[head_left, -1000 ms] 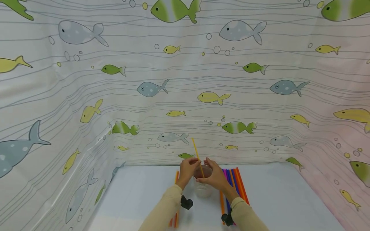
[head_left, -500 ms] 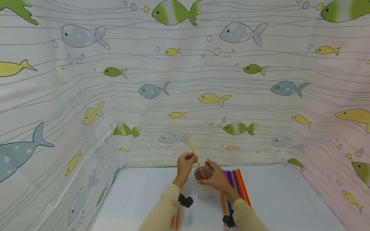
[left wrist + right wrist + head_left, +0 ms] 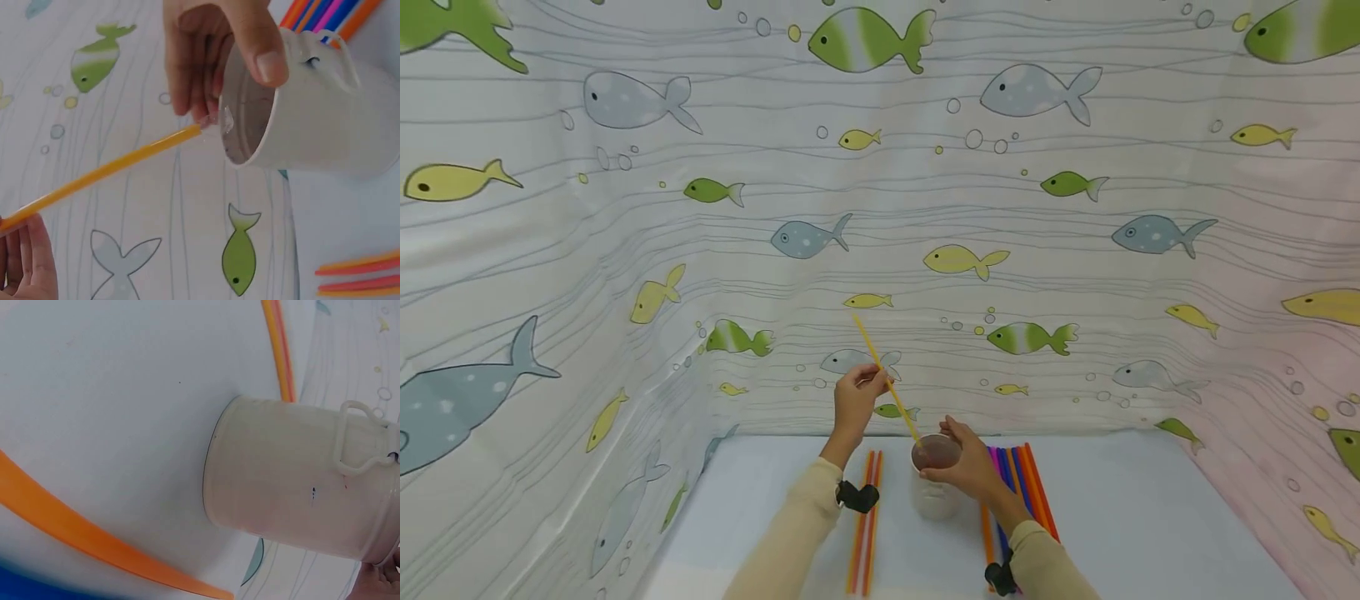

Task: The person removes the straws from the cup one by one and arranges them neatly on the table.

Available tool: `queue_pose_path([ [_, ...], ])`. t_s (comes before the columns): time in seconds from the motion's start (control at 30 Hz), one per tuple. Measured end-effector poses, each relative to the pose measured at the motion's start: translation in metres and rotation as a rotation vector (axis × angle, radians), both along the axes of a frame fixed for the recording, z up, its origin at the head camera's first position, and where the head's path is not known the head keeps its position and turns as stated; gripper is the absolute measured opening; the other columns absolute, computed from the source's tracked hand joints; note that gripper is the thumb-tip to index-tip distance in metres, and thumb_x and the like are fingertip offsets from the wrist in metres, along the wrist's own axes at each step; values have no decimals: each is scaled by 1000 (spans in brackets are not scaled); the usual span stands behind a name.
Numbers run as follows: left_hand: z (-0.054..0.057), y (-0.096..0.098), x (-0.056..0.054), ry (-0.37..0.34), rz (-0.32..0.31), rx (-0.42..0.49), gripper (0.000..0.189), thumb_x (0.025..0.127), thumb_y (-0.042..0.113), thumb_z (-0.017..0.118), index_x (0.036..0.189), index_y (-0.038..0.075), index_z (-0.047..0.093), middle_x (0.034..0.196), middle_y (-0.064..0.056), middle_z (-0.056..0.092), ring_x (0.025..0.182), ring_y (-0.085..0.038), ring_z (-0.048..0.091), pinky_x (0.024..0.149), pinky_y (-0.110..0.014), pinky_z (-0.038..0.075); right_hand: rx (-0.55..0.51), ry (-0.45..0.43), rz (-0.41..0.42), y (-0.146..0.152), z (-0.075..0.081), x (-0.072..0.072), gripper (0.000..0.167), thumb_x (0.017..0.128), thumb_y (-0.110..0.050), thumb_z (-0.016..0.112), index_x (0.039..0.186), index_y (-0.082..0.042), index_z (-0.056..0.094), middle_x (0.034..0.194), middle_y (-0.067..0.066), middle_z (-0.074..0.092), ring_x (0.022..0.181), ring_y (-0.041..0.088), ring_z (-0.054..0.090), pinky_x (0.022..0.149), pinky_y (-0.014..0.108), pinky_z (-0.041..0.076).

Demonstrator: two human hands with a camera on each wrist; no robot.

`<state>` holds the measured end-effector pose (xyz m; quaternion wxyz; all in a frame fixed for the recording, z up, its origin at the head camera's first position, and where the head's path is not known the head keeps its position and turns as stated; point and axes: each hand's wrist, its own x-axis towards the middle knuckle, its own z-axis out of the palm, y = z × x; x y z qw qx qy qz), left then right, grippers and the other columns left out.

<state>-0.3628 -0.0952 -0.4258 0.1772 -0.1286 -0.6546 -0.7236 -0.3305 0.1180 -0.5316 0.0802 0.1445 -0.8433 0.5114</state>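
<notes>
My left hand (image 3: 857,398) pinches a yellow-orange drinking straw (image 3: 877,354) near its middle in the head view. The straw slants down to the mouth of a white cup (image 3: 934,500). At its lower end, a clear shiny bit (image 3: 215,122) shows just outside the rim in the left wrist view; I cannot tell what it is. My right hand (image 3: 966,462) holds the cup at the rim, thumb on the near side and fingers behind. The cup stands upright on the table and has a small wire handle (image 3: 359,440).
Right of the cup lies a row of orange, blue and magenta straws (image 3: 1021,483), partly under my right forearm. Several orange and red straws (image 3: 867,525) lie left of it on the white table (image 3: 1120,517). A fish-printed curtain (image 3: 1037,283) rises behind and at both sides.
My left hand has moved up and left with the straw, drawing its lower end up out of the cup to about the rim. The right hand keeps its hold on the cup.
</notes>
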Motion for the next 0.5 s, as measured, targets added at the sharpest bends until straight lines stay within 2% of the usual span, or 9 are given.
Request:
queue_pose_path([
  [0.13,6,-15,-2,19,19,-25,26,93,9,66,110,-10,61,101,-24,65,94,-36,68,81,-32,59,1,12,-5,4,0,1,111,61,-40,93,149,-6,36,139,7,52,124,27,50,103,54,44],
  [0.23,4,-26,0,18,14,-27,24,94,8,65,111,-9,62,102,-23,65,97,-41,66,84,-37,58,-4,19,-7,5,0,0,111,61,-40,93,149,-6,36,139,7,52,123,27,50,102,54,45],
  [0.37,-8,-39,5,-28,17,-29,22,94,6,64,111,-7,63,98,-17,67,98,-43,65,85,-40,58,1,-1,-7,4,1,0,112,61,-42,92,150,-7,35,139,7,51,123,27,50,102,54,45],
  [0.5,-28,-49,13,-100,53,-55,20,92,8,67,108,-4,66,94,-13,69,91,-34,68,80,-35,60,-2,-7,-1,0,2,2,111,61,-42,92,150,-7,36,139,6,52,124,28,50,102,55,44],
])
